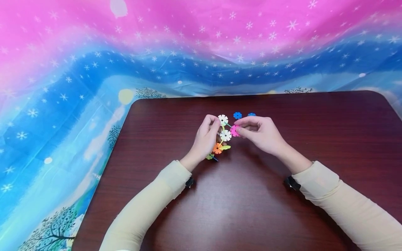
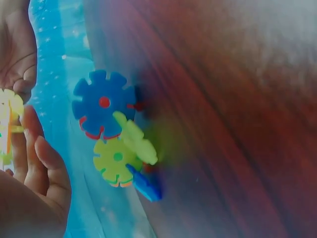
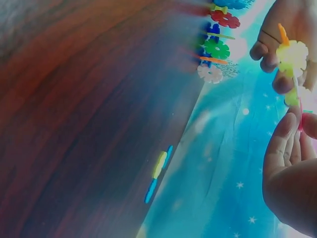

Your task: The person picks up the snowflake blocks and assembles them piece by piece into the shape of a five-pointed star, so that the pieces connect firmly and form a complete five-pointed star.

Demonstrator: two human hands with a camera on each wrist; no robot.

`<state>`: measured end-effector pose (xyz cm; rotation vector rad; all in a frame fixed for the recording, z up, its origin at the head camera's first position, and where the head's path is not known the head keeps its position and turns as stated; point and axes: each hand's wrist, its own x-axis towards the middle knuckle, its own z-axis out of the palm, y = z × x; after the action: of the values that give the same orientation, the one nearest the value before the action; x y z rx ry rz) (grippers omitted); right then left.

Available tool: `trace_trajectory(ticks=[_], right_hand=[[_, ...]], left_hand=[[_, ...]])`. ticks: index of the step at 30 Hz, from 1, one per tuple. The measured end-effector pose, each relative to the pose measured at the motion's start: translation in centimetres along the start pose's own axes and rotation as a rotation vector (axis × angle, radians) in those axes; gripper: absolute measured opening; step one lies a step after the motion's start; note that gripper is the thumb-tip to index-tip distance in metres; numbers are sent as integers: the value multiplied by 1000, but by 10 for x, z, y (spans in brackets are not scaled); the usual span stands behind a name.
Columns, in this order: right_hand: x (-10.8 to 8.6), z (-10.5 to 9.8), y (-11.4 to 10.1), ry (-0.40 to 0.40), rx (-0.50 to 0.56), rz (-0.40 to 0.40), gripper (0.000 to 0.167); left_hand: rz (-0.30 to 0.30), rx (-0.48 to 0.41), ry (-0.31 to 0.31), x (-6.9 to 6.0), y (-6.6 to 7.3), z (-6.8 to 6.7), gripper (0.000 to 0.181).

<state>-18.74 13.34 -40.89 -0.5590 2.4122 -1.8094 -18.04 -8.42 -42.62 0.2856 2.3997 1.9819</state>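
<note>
A chain of notched plastic discs is held up between both hands above the table. My left hand [image 1: 205, 135] grips it from the left, by a white disc [image 1: 223, 120]. Another white disc [image 1: 225, 135], an orange disc [image 1: 217, 148] and a yellow-green piece [image 1: 225, 147] hang below. On the right, my right hand [image 1: 262, 134] pinches a pink disc [image 1: 234, 131] between thumb and fingers, close against the white ones. In the right wrist view, a yellowish disc [image 3: 292, 58] with an orange piece [image 3: 283, 34] shows beside the left fingers. Part of the chain is hidden behind the left hand.
Two blue discs [image 1: 237, 115] lie behind the hands on the dark wooden table [image 1: 245, 209]. The left wrist view shows blue [image 2: 91, 106] and yellow-green discs [image 2: 109, 163]; the right wrist view shows a row with red [image 3: 225, 19] and green [image 3: 217, 49] discs. A patterned cloth [image 1: 188, 45] hangs behind.
</note>
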Motion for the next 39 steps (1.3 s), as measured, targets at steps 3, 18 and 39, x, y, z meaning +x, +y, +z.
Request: trace_trajectory(ticks=[3,18,39], right_hand=[[1,-1,-1,1,2,-17,23],[1,1,-7,41,-86,-22,21],[42,9,0,-72,-270,156,28]], left_hand=[[-7,-13,-43,1,0,-3,24],[14,25,-83,-3,0,-4,22],[-122,-275,148,13,-11,-51,26]])
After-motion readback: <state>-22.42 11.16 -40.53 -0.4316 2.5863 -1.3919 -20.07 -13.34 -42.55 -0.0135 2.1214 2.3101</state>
